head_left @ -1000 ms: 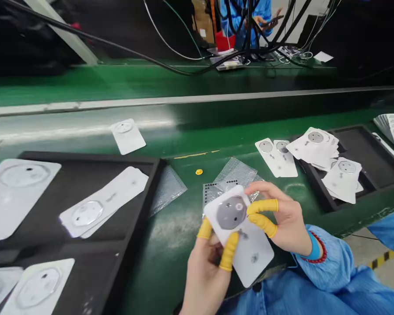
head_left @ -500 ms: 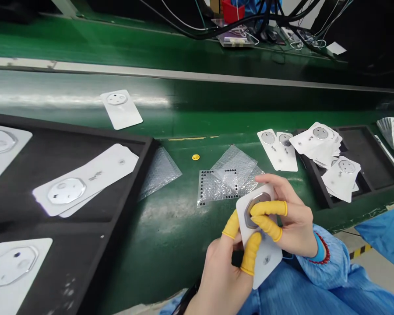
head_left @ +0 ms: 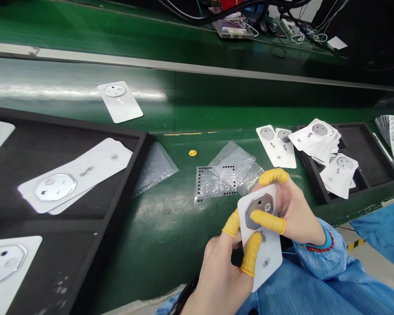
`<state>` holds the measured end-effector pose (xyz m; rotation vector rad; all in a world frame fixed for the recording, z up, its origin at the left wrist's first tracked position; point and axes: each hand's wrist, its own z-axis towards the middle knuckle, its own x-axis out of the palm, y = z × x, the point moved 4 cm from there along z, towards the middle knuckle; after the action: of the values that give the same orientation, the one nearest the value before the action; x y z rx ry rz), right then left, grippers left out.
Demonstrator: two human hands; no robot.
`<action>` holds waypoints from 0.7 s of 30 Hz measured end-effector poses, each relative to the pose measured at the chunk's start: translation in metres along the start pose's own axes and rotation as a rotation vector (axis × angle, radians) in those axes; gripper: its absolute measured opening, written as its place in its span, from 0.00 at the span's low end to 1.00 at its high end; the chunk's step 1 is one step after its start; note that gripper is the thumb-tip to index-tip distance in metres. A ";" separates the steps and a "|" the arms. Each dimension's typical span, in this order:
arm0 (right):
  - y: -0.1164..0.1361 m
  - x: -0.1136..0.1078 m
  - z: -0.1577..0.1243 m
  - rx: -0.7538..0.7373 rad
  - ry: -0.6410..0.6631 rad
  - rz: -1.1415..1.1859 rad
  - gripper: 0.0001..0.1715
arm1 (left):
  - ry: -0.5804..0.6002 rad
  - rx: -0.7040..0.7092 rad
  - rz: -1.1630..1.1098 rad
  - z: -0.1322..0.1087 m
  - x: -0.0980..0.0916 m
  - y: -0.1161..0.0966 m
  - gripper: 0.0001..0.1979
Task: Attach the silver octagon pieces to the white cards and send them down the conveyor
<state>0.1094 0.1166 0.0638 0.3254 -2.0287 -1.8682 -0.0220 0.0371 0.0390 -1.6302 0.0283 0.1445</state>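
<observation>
A white card (head_left: 268,258) with rounded corners and a grey, rounded plate near its top is held tilted in front of me. My left hand (head_left: 225,271), in yellow finger cots, pinches its left edge between thumb and index finger. On the other side, my right hand (head_left: 293,205) has its thumb pressed on the grey plate, the other fingers curled around the card's top and back. Just beyond the card lie clear bubble-wrap pieces (head_left: 231,162) and a transparent sheet (head_left: 203,186) edged with small black dots.
At the left stands a black tray (head_left: 118,205) with several white cards (head_left: 85,173). A smaller black tray (head_left: 377,153) at the right carries card stacks (head_left: 315,135). A single card (head_left: 123,105) lies further back. A yellow finger cot (head_left: 192,153) rests on the green bench (head_left: 157,236).
My right index finger has left the grey plate and moved up to the card's top edge; the thumb stays on the plate. My left hand keeps its hold. The view has shifted slightly.
</observation>
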 end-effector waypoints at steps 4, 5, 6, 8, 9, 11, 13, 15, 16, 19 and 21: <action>-0.011 0.001 0.001 -0.021 0.030 0.109 0.22 | 0.042 -0.120 -0.221 0.010 -0.002 -0.001 0.10; -0.014 0.001 0.001 -0.020 0.060 0.137 0.21 | 0.068 -0.160 -0.284 0.012 -0.002 0.001 0.14; -0.017 0.000 0.000 -0.017 0.084 0.154 0.21 | 0.086 -0.193 -0.337 0.015 -0.002 0.003 0.17; -0.022 -0.001 -0.003 0.004 0.102 0.152 0.20 | 0.068 -0.228 -0.401 0.020 -0.002 0.010 0.19; -0.025 -0.002 -0.005 0.027 0.100 0.138 0.21 | 0.045 -0.236 -0.418 0.022 -0.001 0.014 0.18; -0.032 -0.002 -0.009 0.083 0.095 0.100 0.22 | 0.009 -0.245 -0.443 0.026 0.003 0.022 0.19; -0.039 0.000 -0.013 0.124 0.076 0.068 0.23 | 0.002 -0.246 -0.434 0.027 0.012 0.029 0.21; -0.046 -0.001 -0.015 0.136 0.039 0.036 0.22 | 0.025 -0.221 -0.343 0.028 0.023 0.034 0.22; -0.050 -0.004 -0.016 0.138 0.014 0.022 0.22 | 0.037 -0.202 -0.272 0.028 0.028 0.037 0.22; -0.058 -0.040 -0.019 0.128 -0.169 -0.060 0.26 | 0.060 -0.145 -0.066 0.034 0.033 0.048 0.20; -0.056 -0.097 -0.028 0.079 -0.444 -0.190 0.31 | -0.013 -0.111 0.064 0.044 0.020 0.059 0.19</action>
<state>0.2046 0.1252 -0.0011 0.1335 -2.4381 -2.1286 -0.0118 0.0785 -0.0241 -1.7402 0.0634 0.2089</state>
